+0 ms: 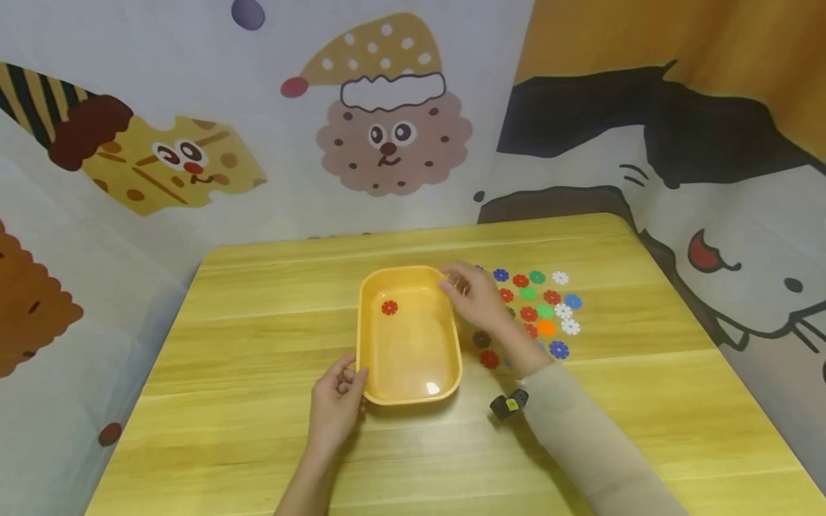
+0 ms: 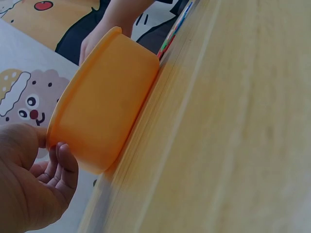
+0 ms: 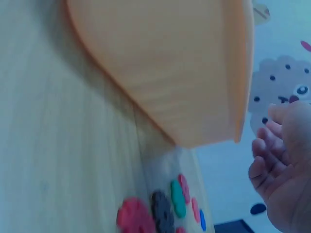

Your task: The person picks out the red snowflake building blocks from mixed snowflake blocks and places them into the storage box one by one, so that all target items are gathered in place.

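Note:
A yellow-orange plastic tray [image 1: 413, 344] with rounded corners and a raised rim sits on the wooden table. Inside it, toward the back left, lies one red flower-shaped plastic disc [image 1: 389, 307]. My left hand [image 1: 335, 401] pinches the rim near the front left corner, thumb over the edge and fingers outside, as the left wrist view also shows. At the back right corner, my right hand [image 1: 474, 294] has its fingertips close to the rim; in the right wrist view the loosely bent fingers [image 3: 262, 155] show a gap from the tray wall [image 3: 160, 73].
Right of the tray, several flower-shaped discs [image 1: 545, 311] in red, green, blue, white, orange and brown lie spread flat, some under the right forearm. The wooden table [image 1: 258, 322] meets a cartoon-printed cloth [image 1: 258, 208] at its back edge. A small black device [image 1: 509, 404] is at the right wrist.

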A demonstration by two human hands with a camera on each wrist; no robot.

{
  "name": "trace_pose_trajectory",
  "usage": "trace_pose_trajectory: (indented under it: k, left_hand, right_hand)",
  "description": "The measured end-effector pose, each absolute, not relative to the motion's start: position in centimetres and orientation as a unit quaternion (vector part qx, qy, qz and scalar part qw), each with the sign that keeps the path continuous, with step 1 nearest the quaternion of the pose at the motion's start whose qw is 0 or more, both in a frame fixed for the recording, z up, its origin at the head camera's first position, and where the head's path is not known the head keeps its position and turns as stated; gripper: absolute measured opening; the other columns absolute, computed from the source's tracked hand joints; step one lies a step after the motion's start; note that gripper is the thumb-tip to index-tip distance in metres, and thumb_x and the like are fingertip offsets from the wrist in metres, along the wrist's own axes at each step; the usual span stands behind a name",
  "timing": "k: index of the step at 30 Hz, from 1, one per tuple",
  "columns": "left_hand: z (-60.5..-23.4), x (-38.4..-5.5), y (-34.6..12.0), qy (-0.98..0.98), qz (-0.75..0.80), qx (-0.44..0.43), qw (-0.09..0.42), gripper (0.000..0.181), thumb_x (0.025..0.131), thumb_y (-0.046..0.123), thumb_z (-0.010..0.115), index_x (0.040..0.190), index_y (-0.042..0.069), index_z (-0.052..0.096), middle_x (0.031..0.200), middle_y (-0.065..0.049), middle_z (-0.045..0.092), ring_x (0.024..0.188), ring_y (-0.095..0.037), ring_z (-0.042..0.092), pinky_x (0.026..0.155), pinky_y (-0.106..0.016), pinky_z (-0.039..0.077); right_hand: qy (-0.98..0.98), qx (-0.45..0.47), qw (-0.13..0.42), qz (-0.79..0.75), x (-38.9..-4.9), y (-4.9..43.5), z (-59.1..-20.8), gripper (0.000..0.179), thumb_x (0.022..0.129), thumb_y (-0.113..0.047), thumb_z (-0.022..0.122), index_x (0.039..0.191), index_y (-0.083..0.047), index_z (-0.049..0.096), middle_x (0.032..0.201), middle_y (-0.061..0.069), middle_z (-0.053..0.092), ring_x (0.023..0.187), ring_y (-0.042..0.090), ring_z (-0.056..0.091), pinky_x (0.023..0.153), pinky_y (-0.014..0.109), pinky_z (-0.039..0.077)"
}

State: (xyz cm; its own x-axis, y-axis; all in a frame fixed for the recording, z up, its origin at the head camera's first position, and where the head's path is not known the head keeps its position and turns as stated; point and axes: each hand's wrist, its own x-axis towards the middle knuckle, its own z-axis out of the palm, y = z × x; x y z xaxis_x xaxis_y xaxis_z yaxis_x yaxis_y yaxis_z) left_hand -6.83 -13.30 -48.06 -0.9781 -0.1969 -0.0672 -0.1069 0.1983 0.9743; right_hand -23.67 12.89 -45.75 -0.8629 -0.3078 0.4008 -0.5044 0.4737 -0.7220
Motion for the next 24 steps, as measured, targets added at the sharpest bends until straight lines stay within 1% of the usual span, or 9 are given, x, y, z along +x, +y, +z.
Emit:
trace_pose_trajectory:
  k: [4, 8, 13, 17, 20, 24]
  left_hand:
    - [-47.9, -6.8, -13.3, -0.775, -0.624, 0.099, 0.035, 0.044, 0.099, 0.011, 0.067, 0.138, -0.006, 0.055, 0.086, -0.015, 0.065, 0.056, -0.013, 0.059, 0.049, -0.028, 0.057]
    - [-47.7, -6.8, -13.4, -0.774, -0.625, 0.097, 0.038, 0.043, 0.099, 0.012, 0.067, 0.137, -0.004, 0.056, 0.086, -0.016, 0.064, 0.056, -0.013, 0.059, 0.050, -0.027, 0.057]
    - [-47.8, -6.8, -13.4, -0.775, -0.624, 0.094, 0.039, 0.043, 0.099, 0.012, 0.068, 0.137, -0.004, 0.056, 0.086, -0.016, 0.064, 0.056, -0.012, 0.059, 0.051, -0.027, 0.058]
    - [-47.9, -6.8, -13.4, -0.772, -0.628, 0.095, 0.034, 0.044, 0.099, 0.011, 0.067, 0.138, -0.004, 0.055, 0.086, -0.015, 0.063, 0.057, -0.012, 0.059, 0.052, -0.027, 0.058]
    - [-47.9, -6.8, -13.3, -0.771, -0.629, 0.097, 0.031, 0.044, 0.099, 0.011, 0.067, 0.139, -0.003, 0.056, 0.085, -0.014, 0.063, 0.057, -0.012, 0.059, 0.052, -0.027, 0.058]
    - [-47.9, -6.8, -13.2, -0.770, -0.630, 0.099, 0.029, 0.044, 0.099, 0.012, 0.067, 0.139, -0.003, 0.056, 0.085, -0.014, 0.062, 0.057, -0.012, 0.058, 0.052, -0.026, 0.058]
  right_hand:
    - [-0.867, 0.210, 0.083, 0.443, -23.4, 14.2, -46.2, 0.029, 0.098, -0.014, 0.068, 0.122, 0.002, 0.067, 0.088, 0.010, 0.067, 0.074, 0.022, 0.062, 0.063, 0.031, 0.055]
    - [-0.878, 0.193, 0.077, 0.432, -23.6, 15.3, -47.0, 0.028, 0.097, -0.012, 0.070, 0.121, 0.002, 0.068, 0.090, 0.011, 0.068, 0.075, 0.023, 0.062, 0.064, 0.033, 0.056]
    - [-0.892, 0.171, 0.026, 0.418, -23.9, 16.1, -48.1, 0.032, 0.096, -0.014, 0.071, 0.122, 0.005, 0.067, 0.098, 0.013, 0.068, 0.083, 0.025, 0.064, 0.073, 0.036, 0.059]
    - [-0.902, 0.150, -0.013, 0.406, -24.1, 16.5, -48.8, 0.037, 0.096, -0.019, 0.072, 0.126, 0.002, 0.065, 0.107, 0.014, 0.068, 0.094, 0.027, 0.065, 0.083, 0.040, 0.060]
    - [-0.909, 0.142, -0.026, 0.390, -24.3, 16.7, -49.0, 0.040, 0.096, -0.022, 0.073, 0.128, 0.000, 0.064, 0.114, 0.015, 0.068, 0.101, 0.029, 0.064, 0.090, 0.043, 0.058]
    - [-0.922, 0.142, -0.030, 0.360, -24.3, 16.8, -49.2, 0.042, 0.094, -0.026, 0.075, 0.126, -0.001, 0.065, 0.116, 0.014, 0.066, 0.103, 0.030, 0.063, 0.092, 0.045, 0.057]
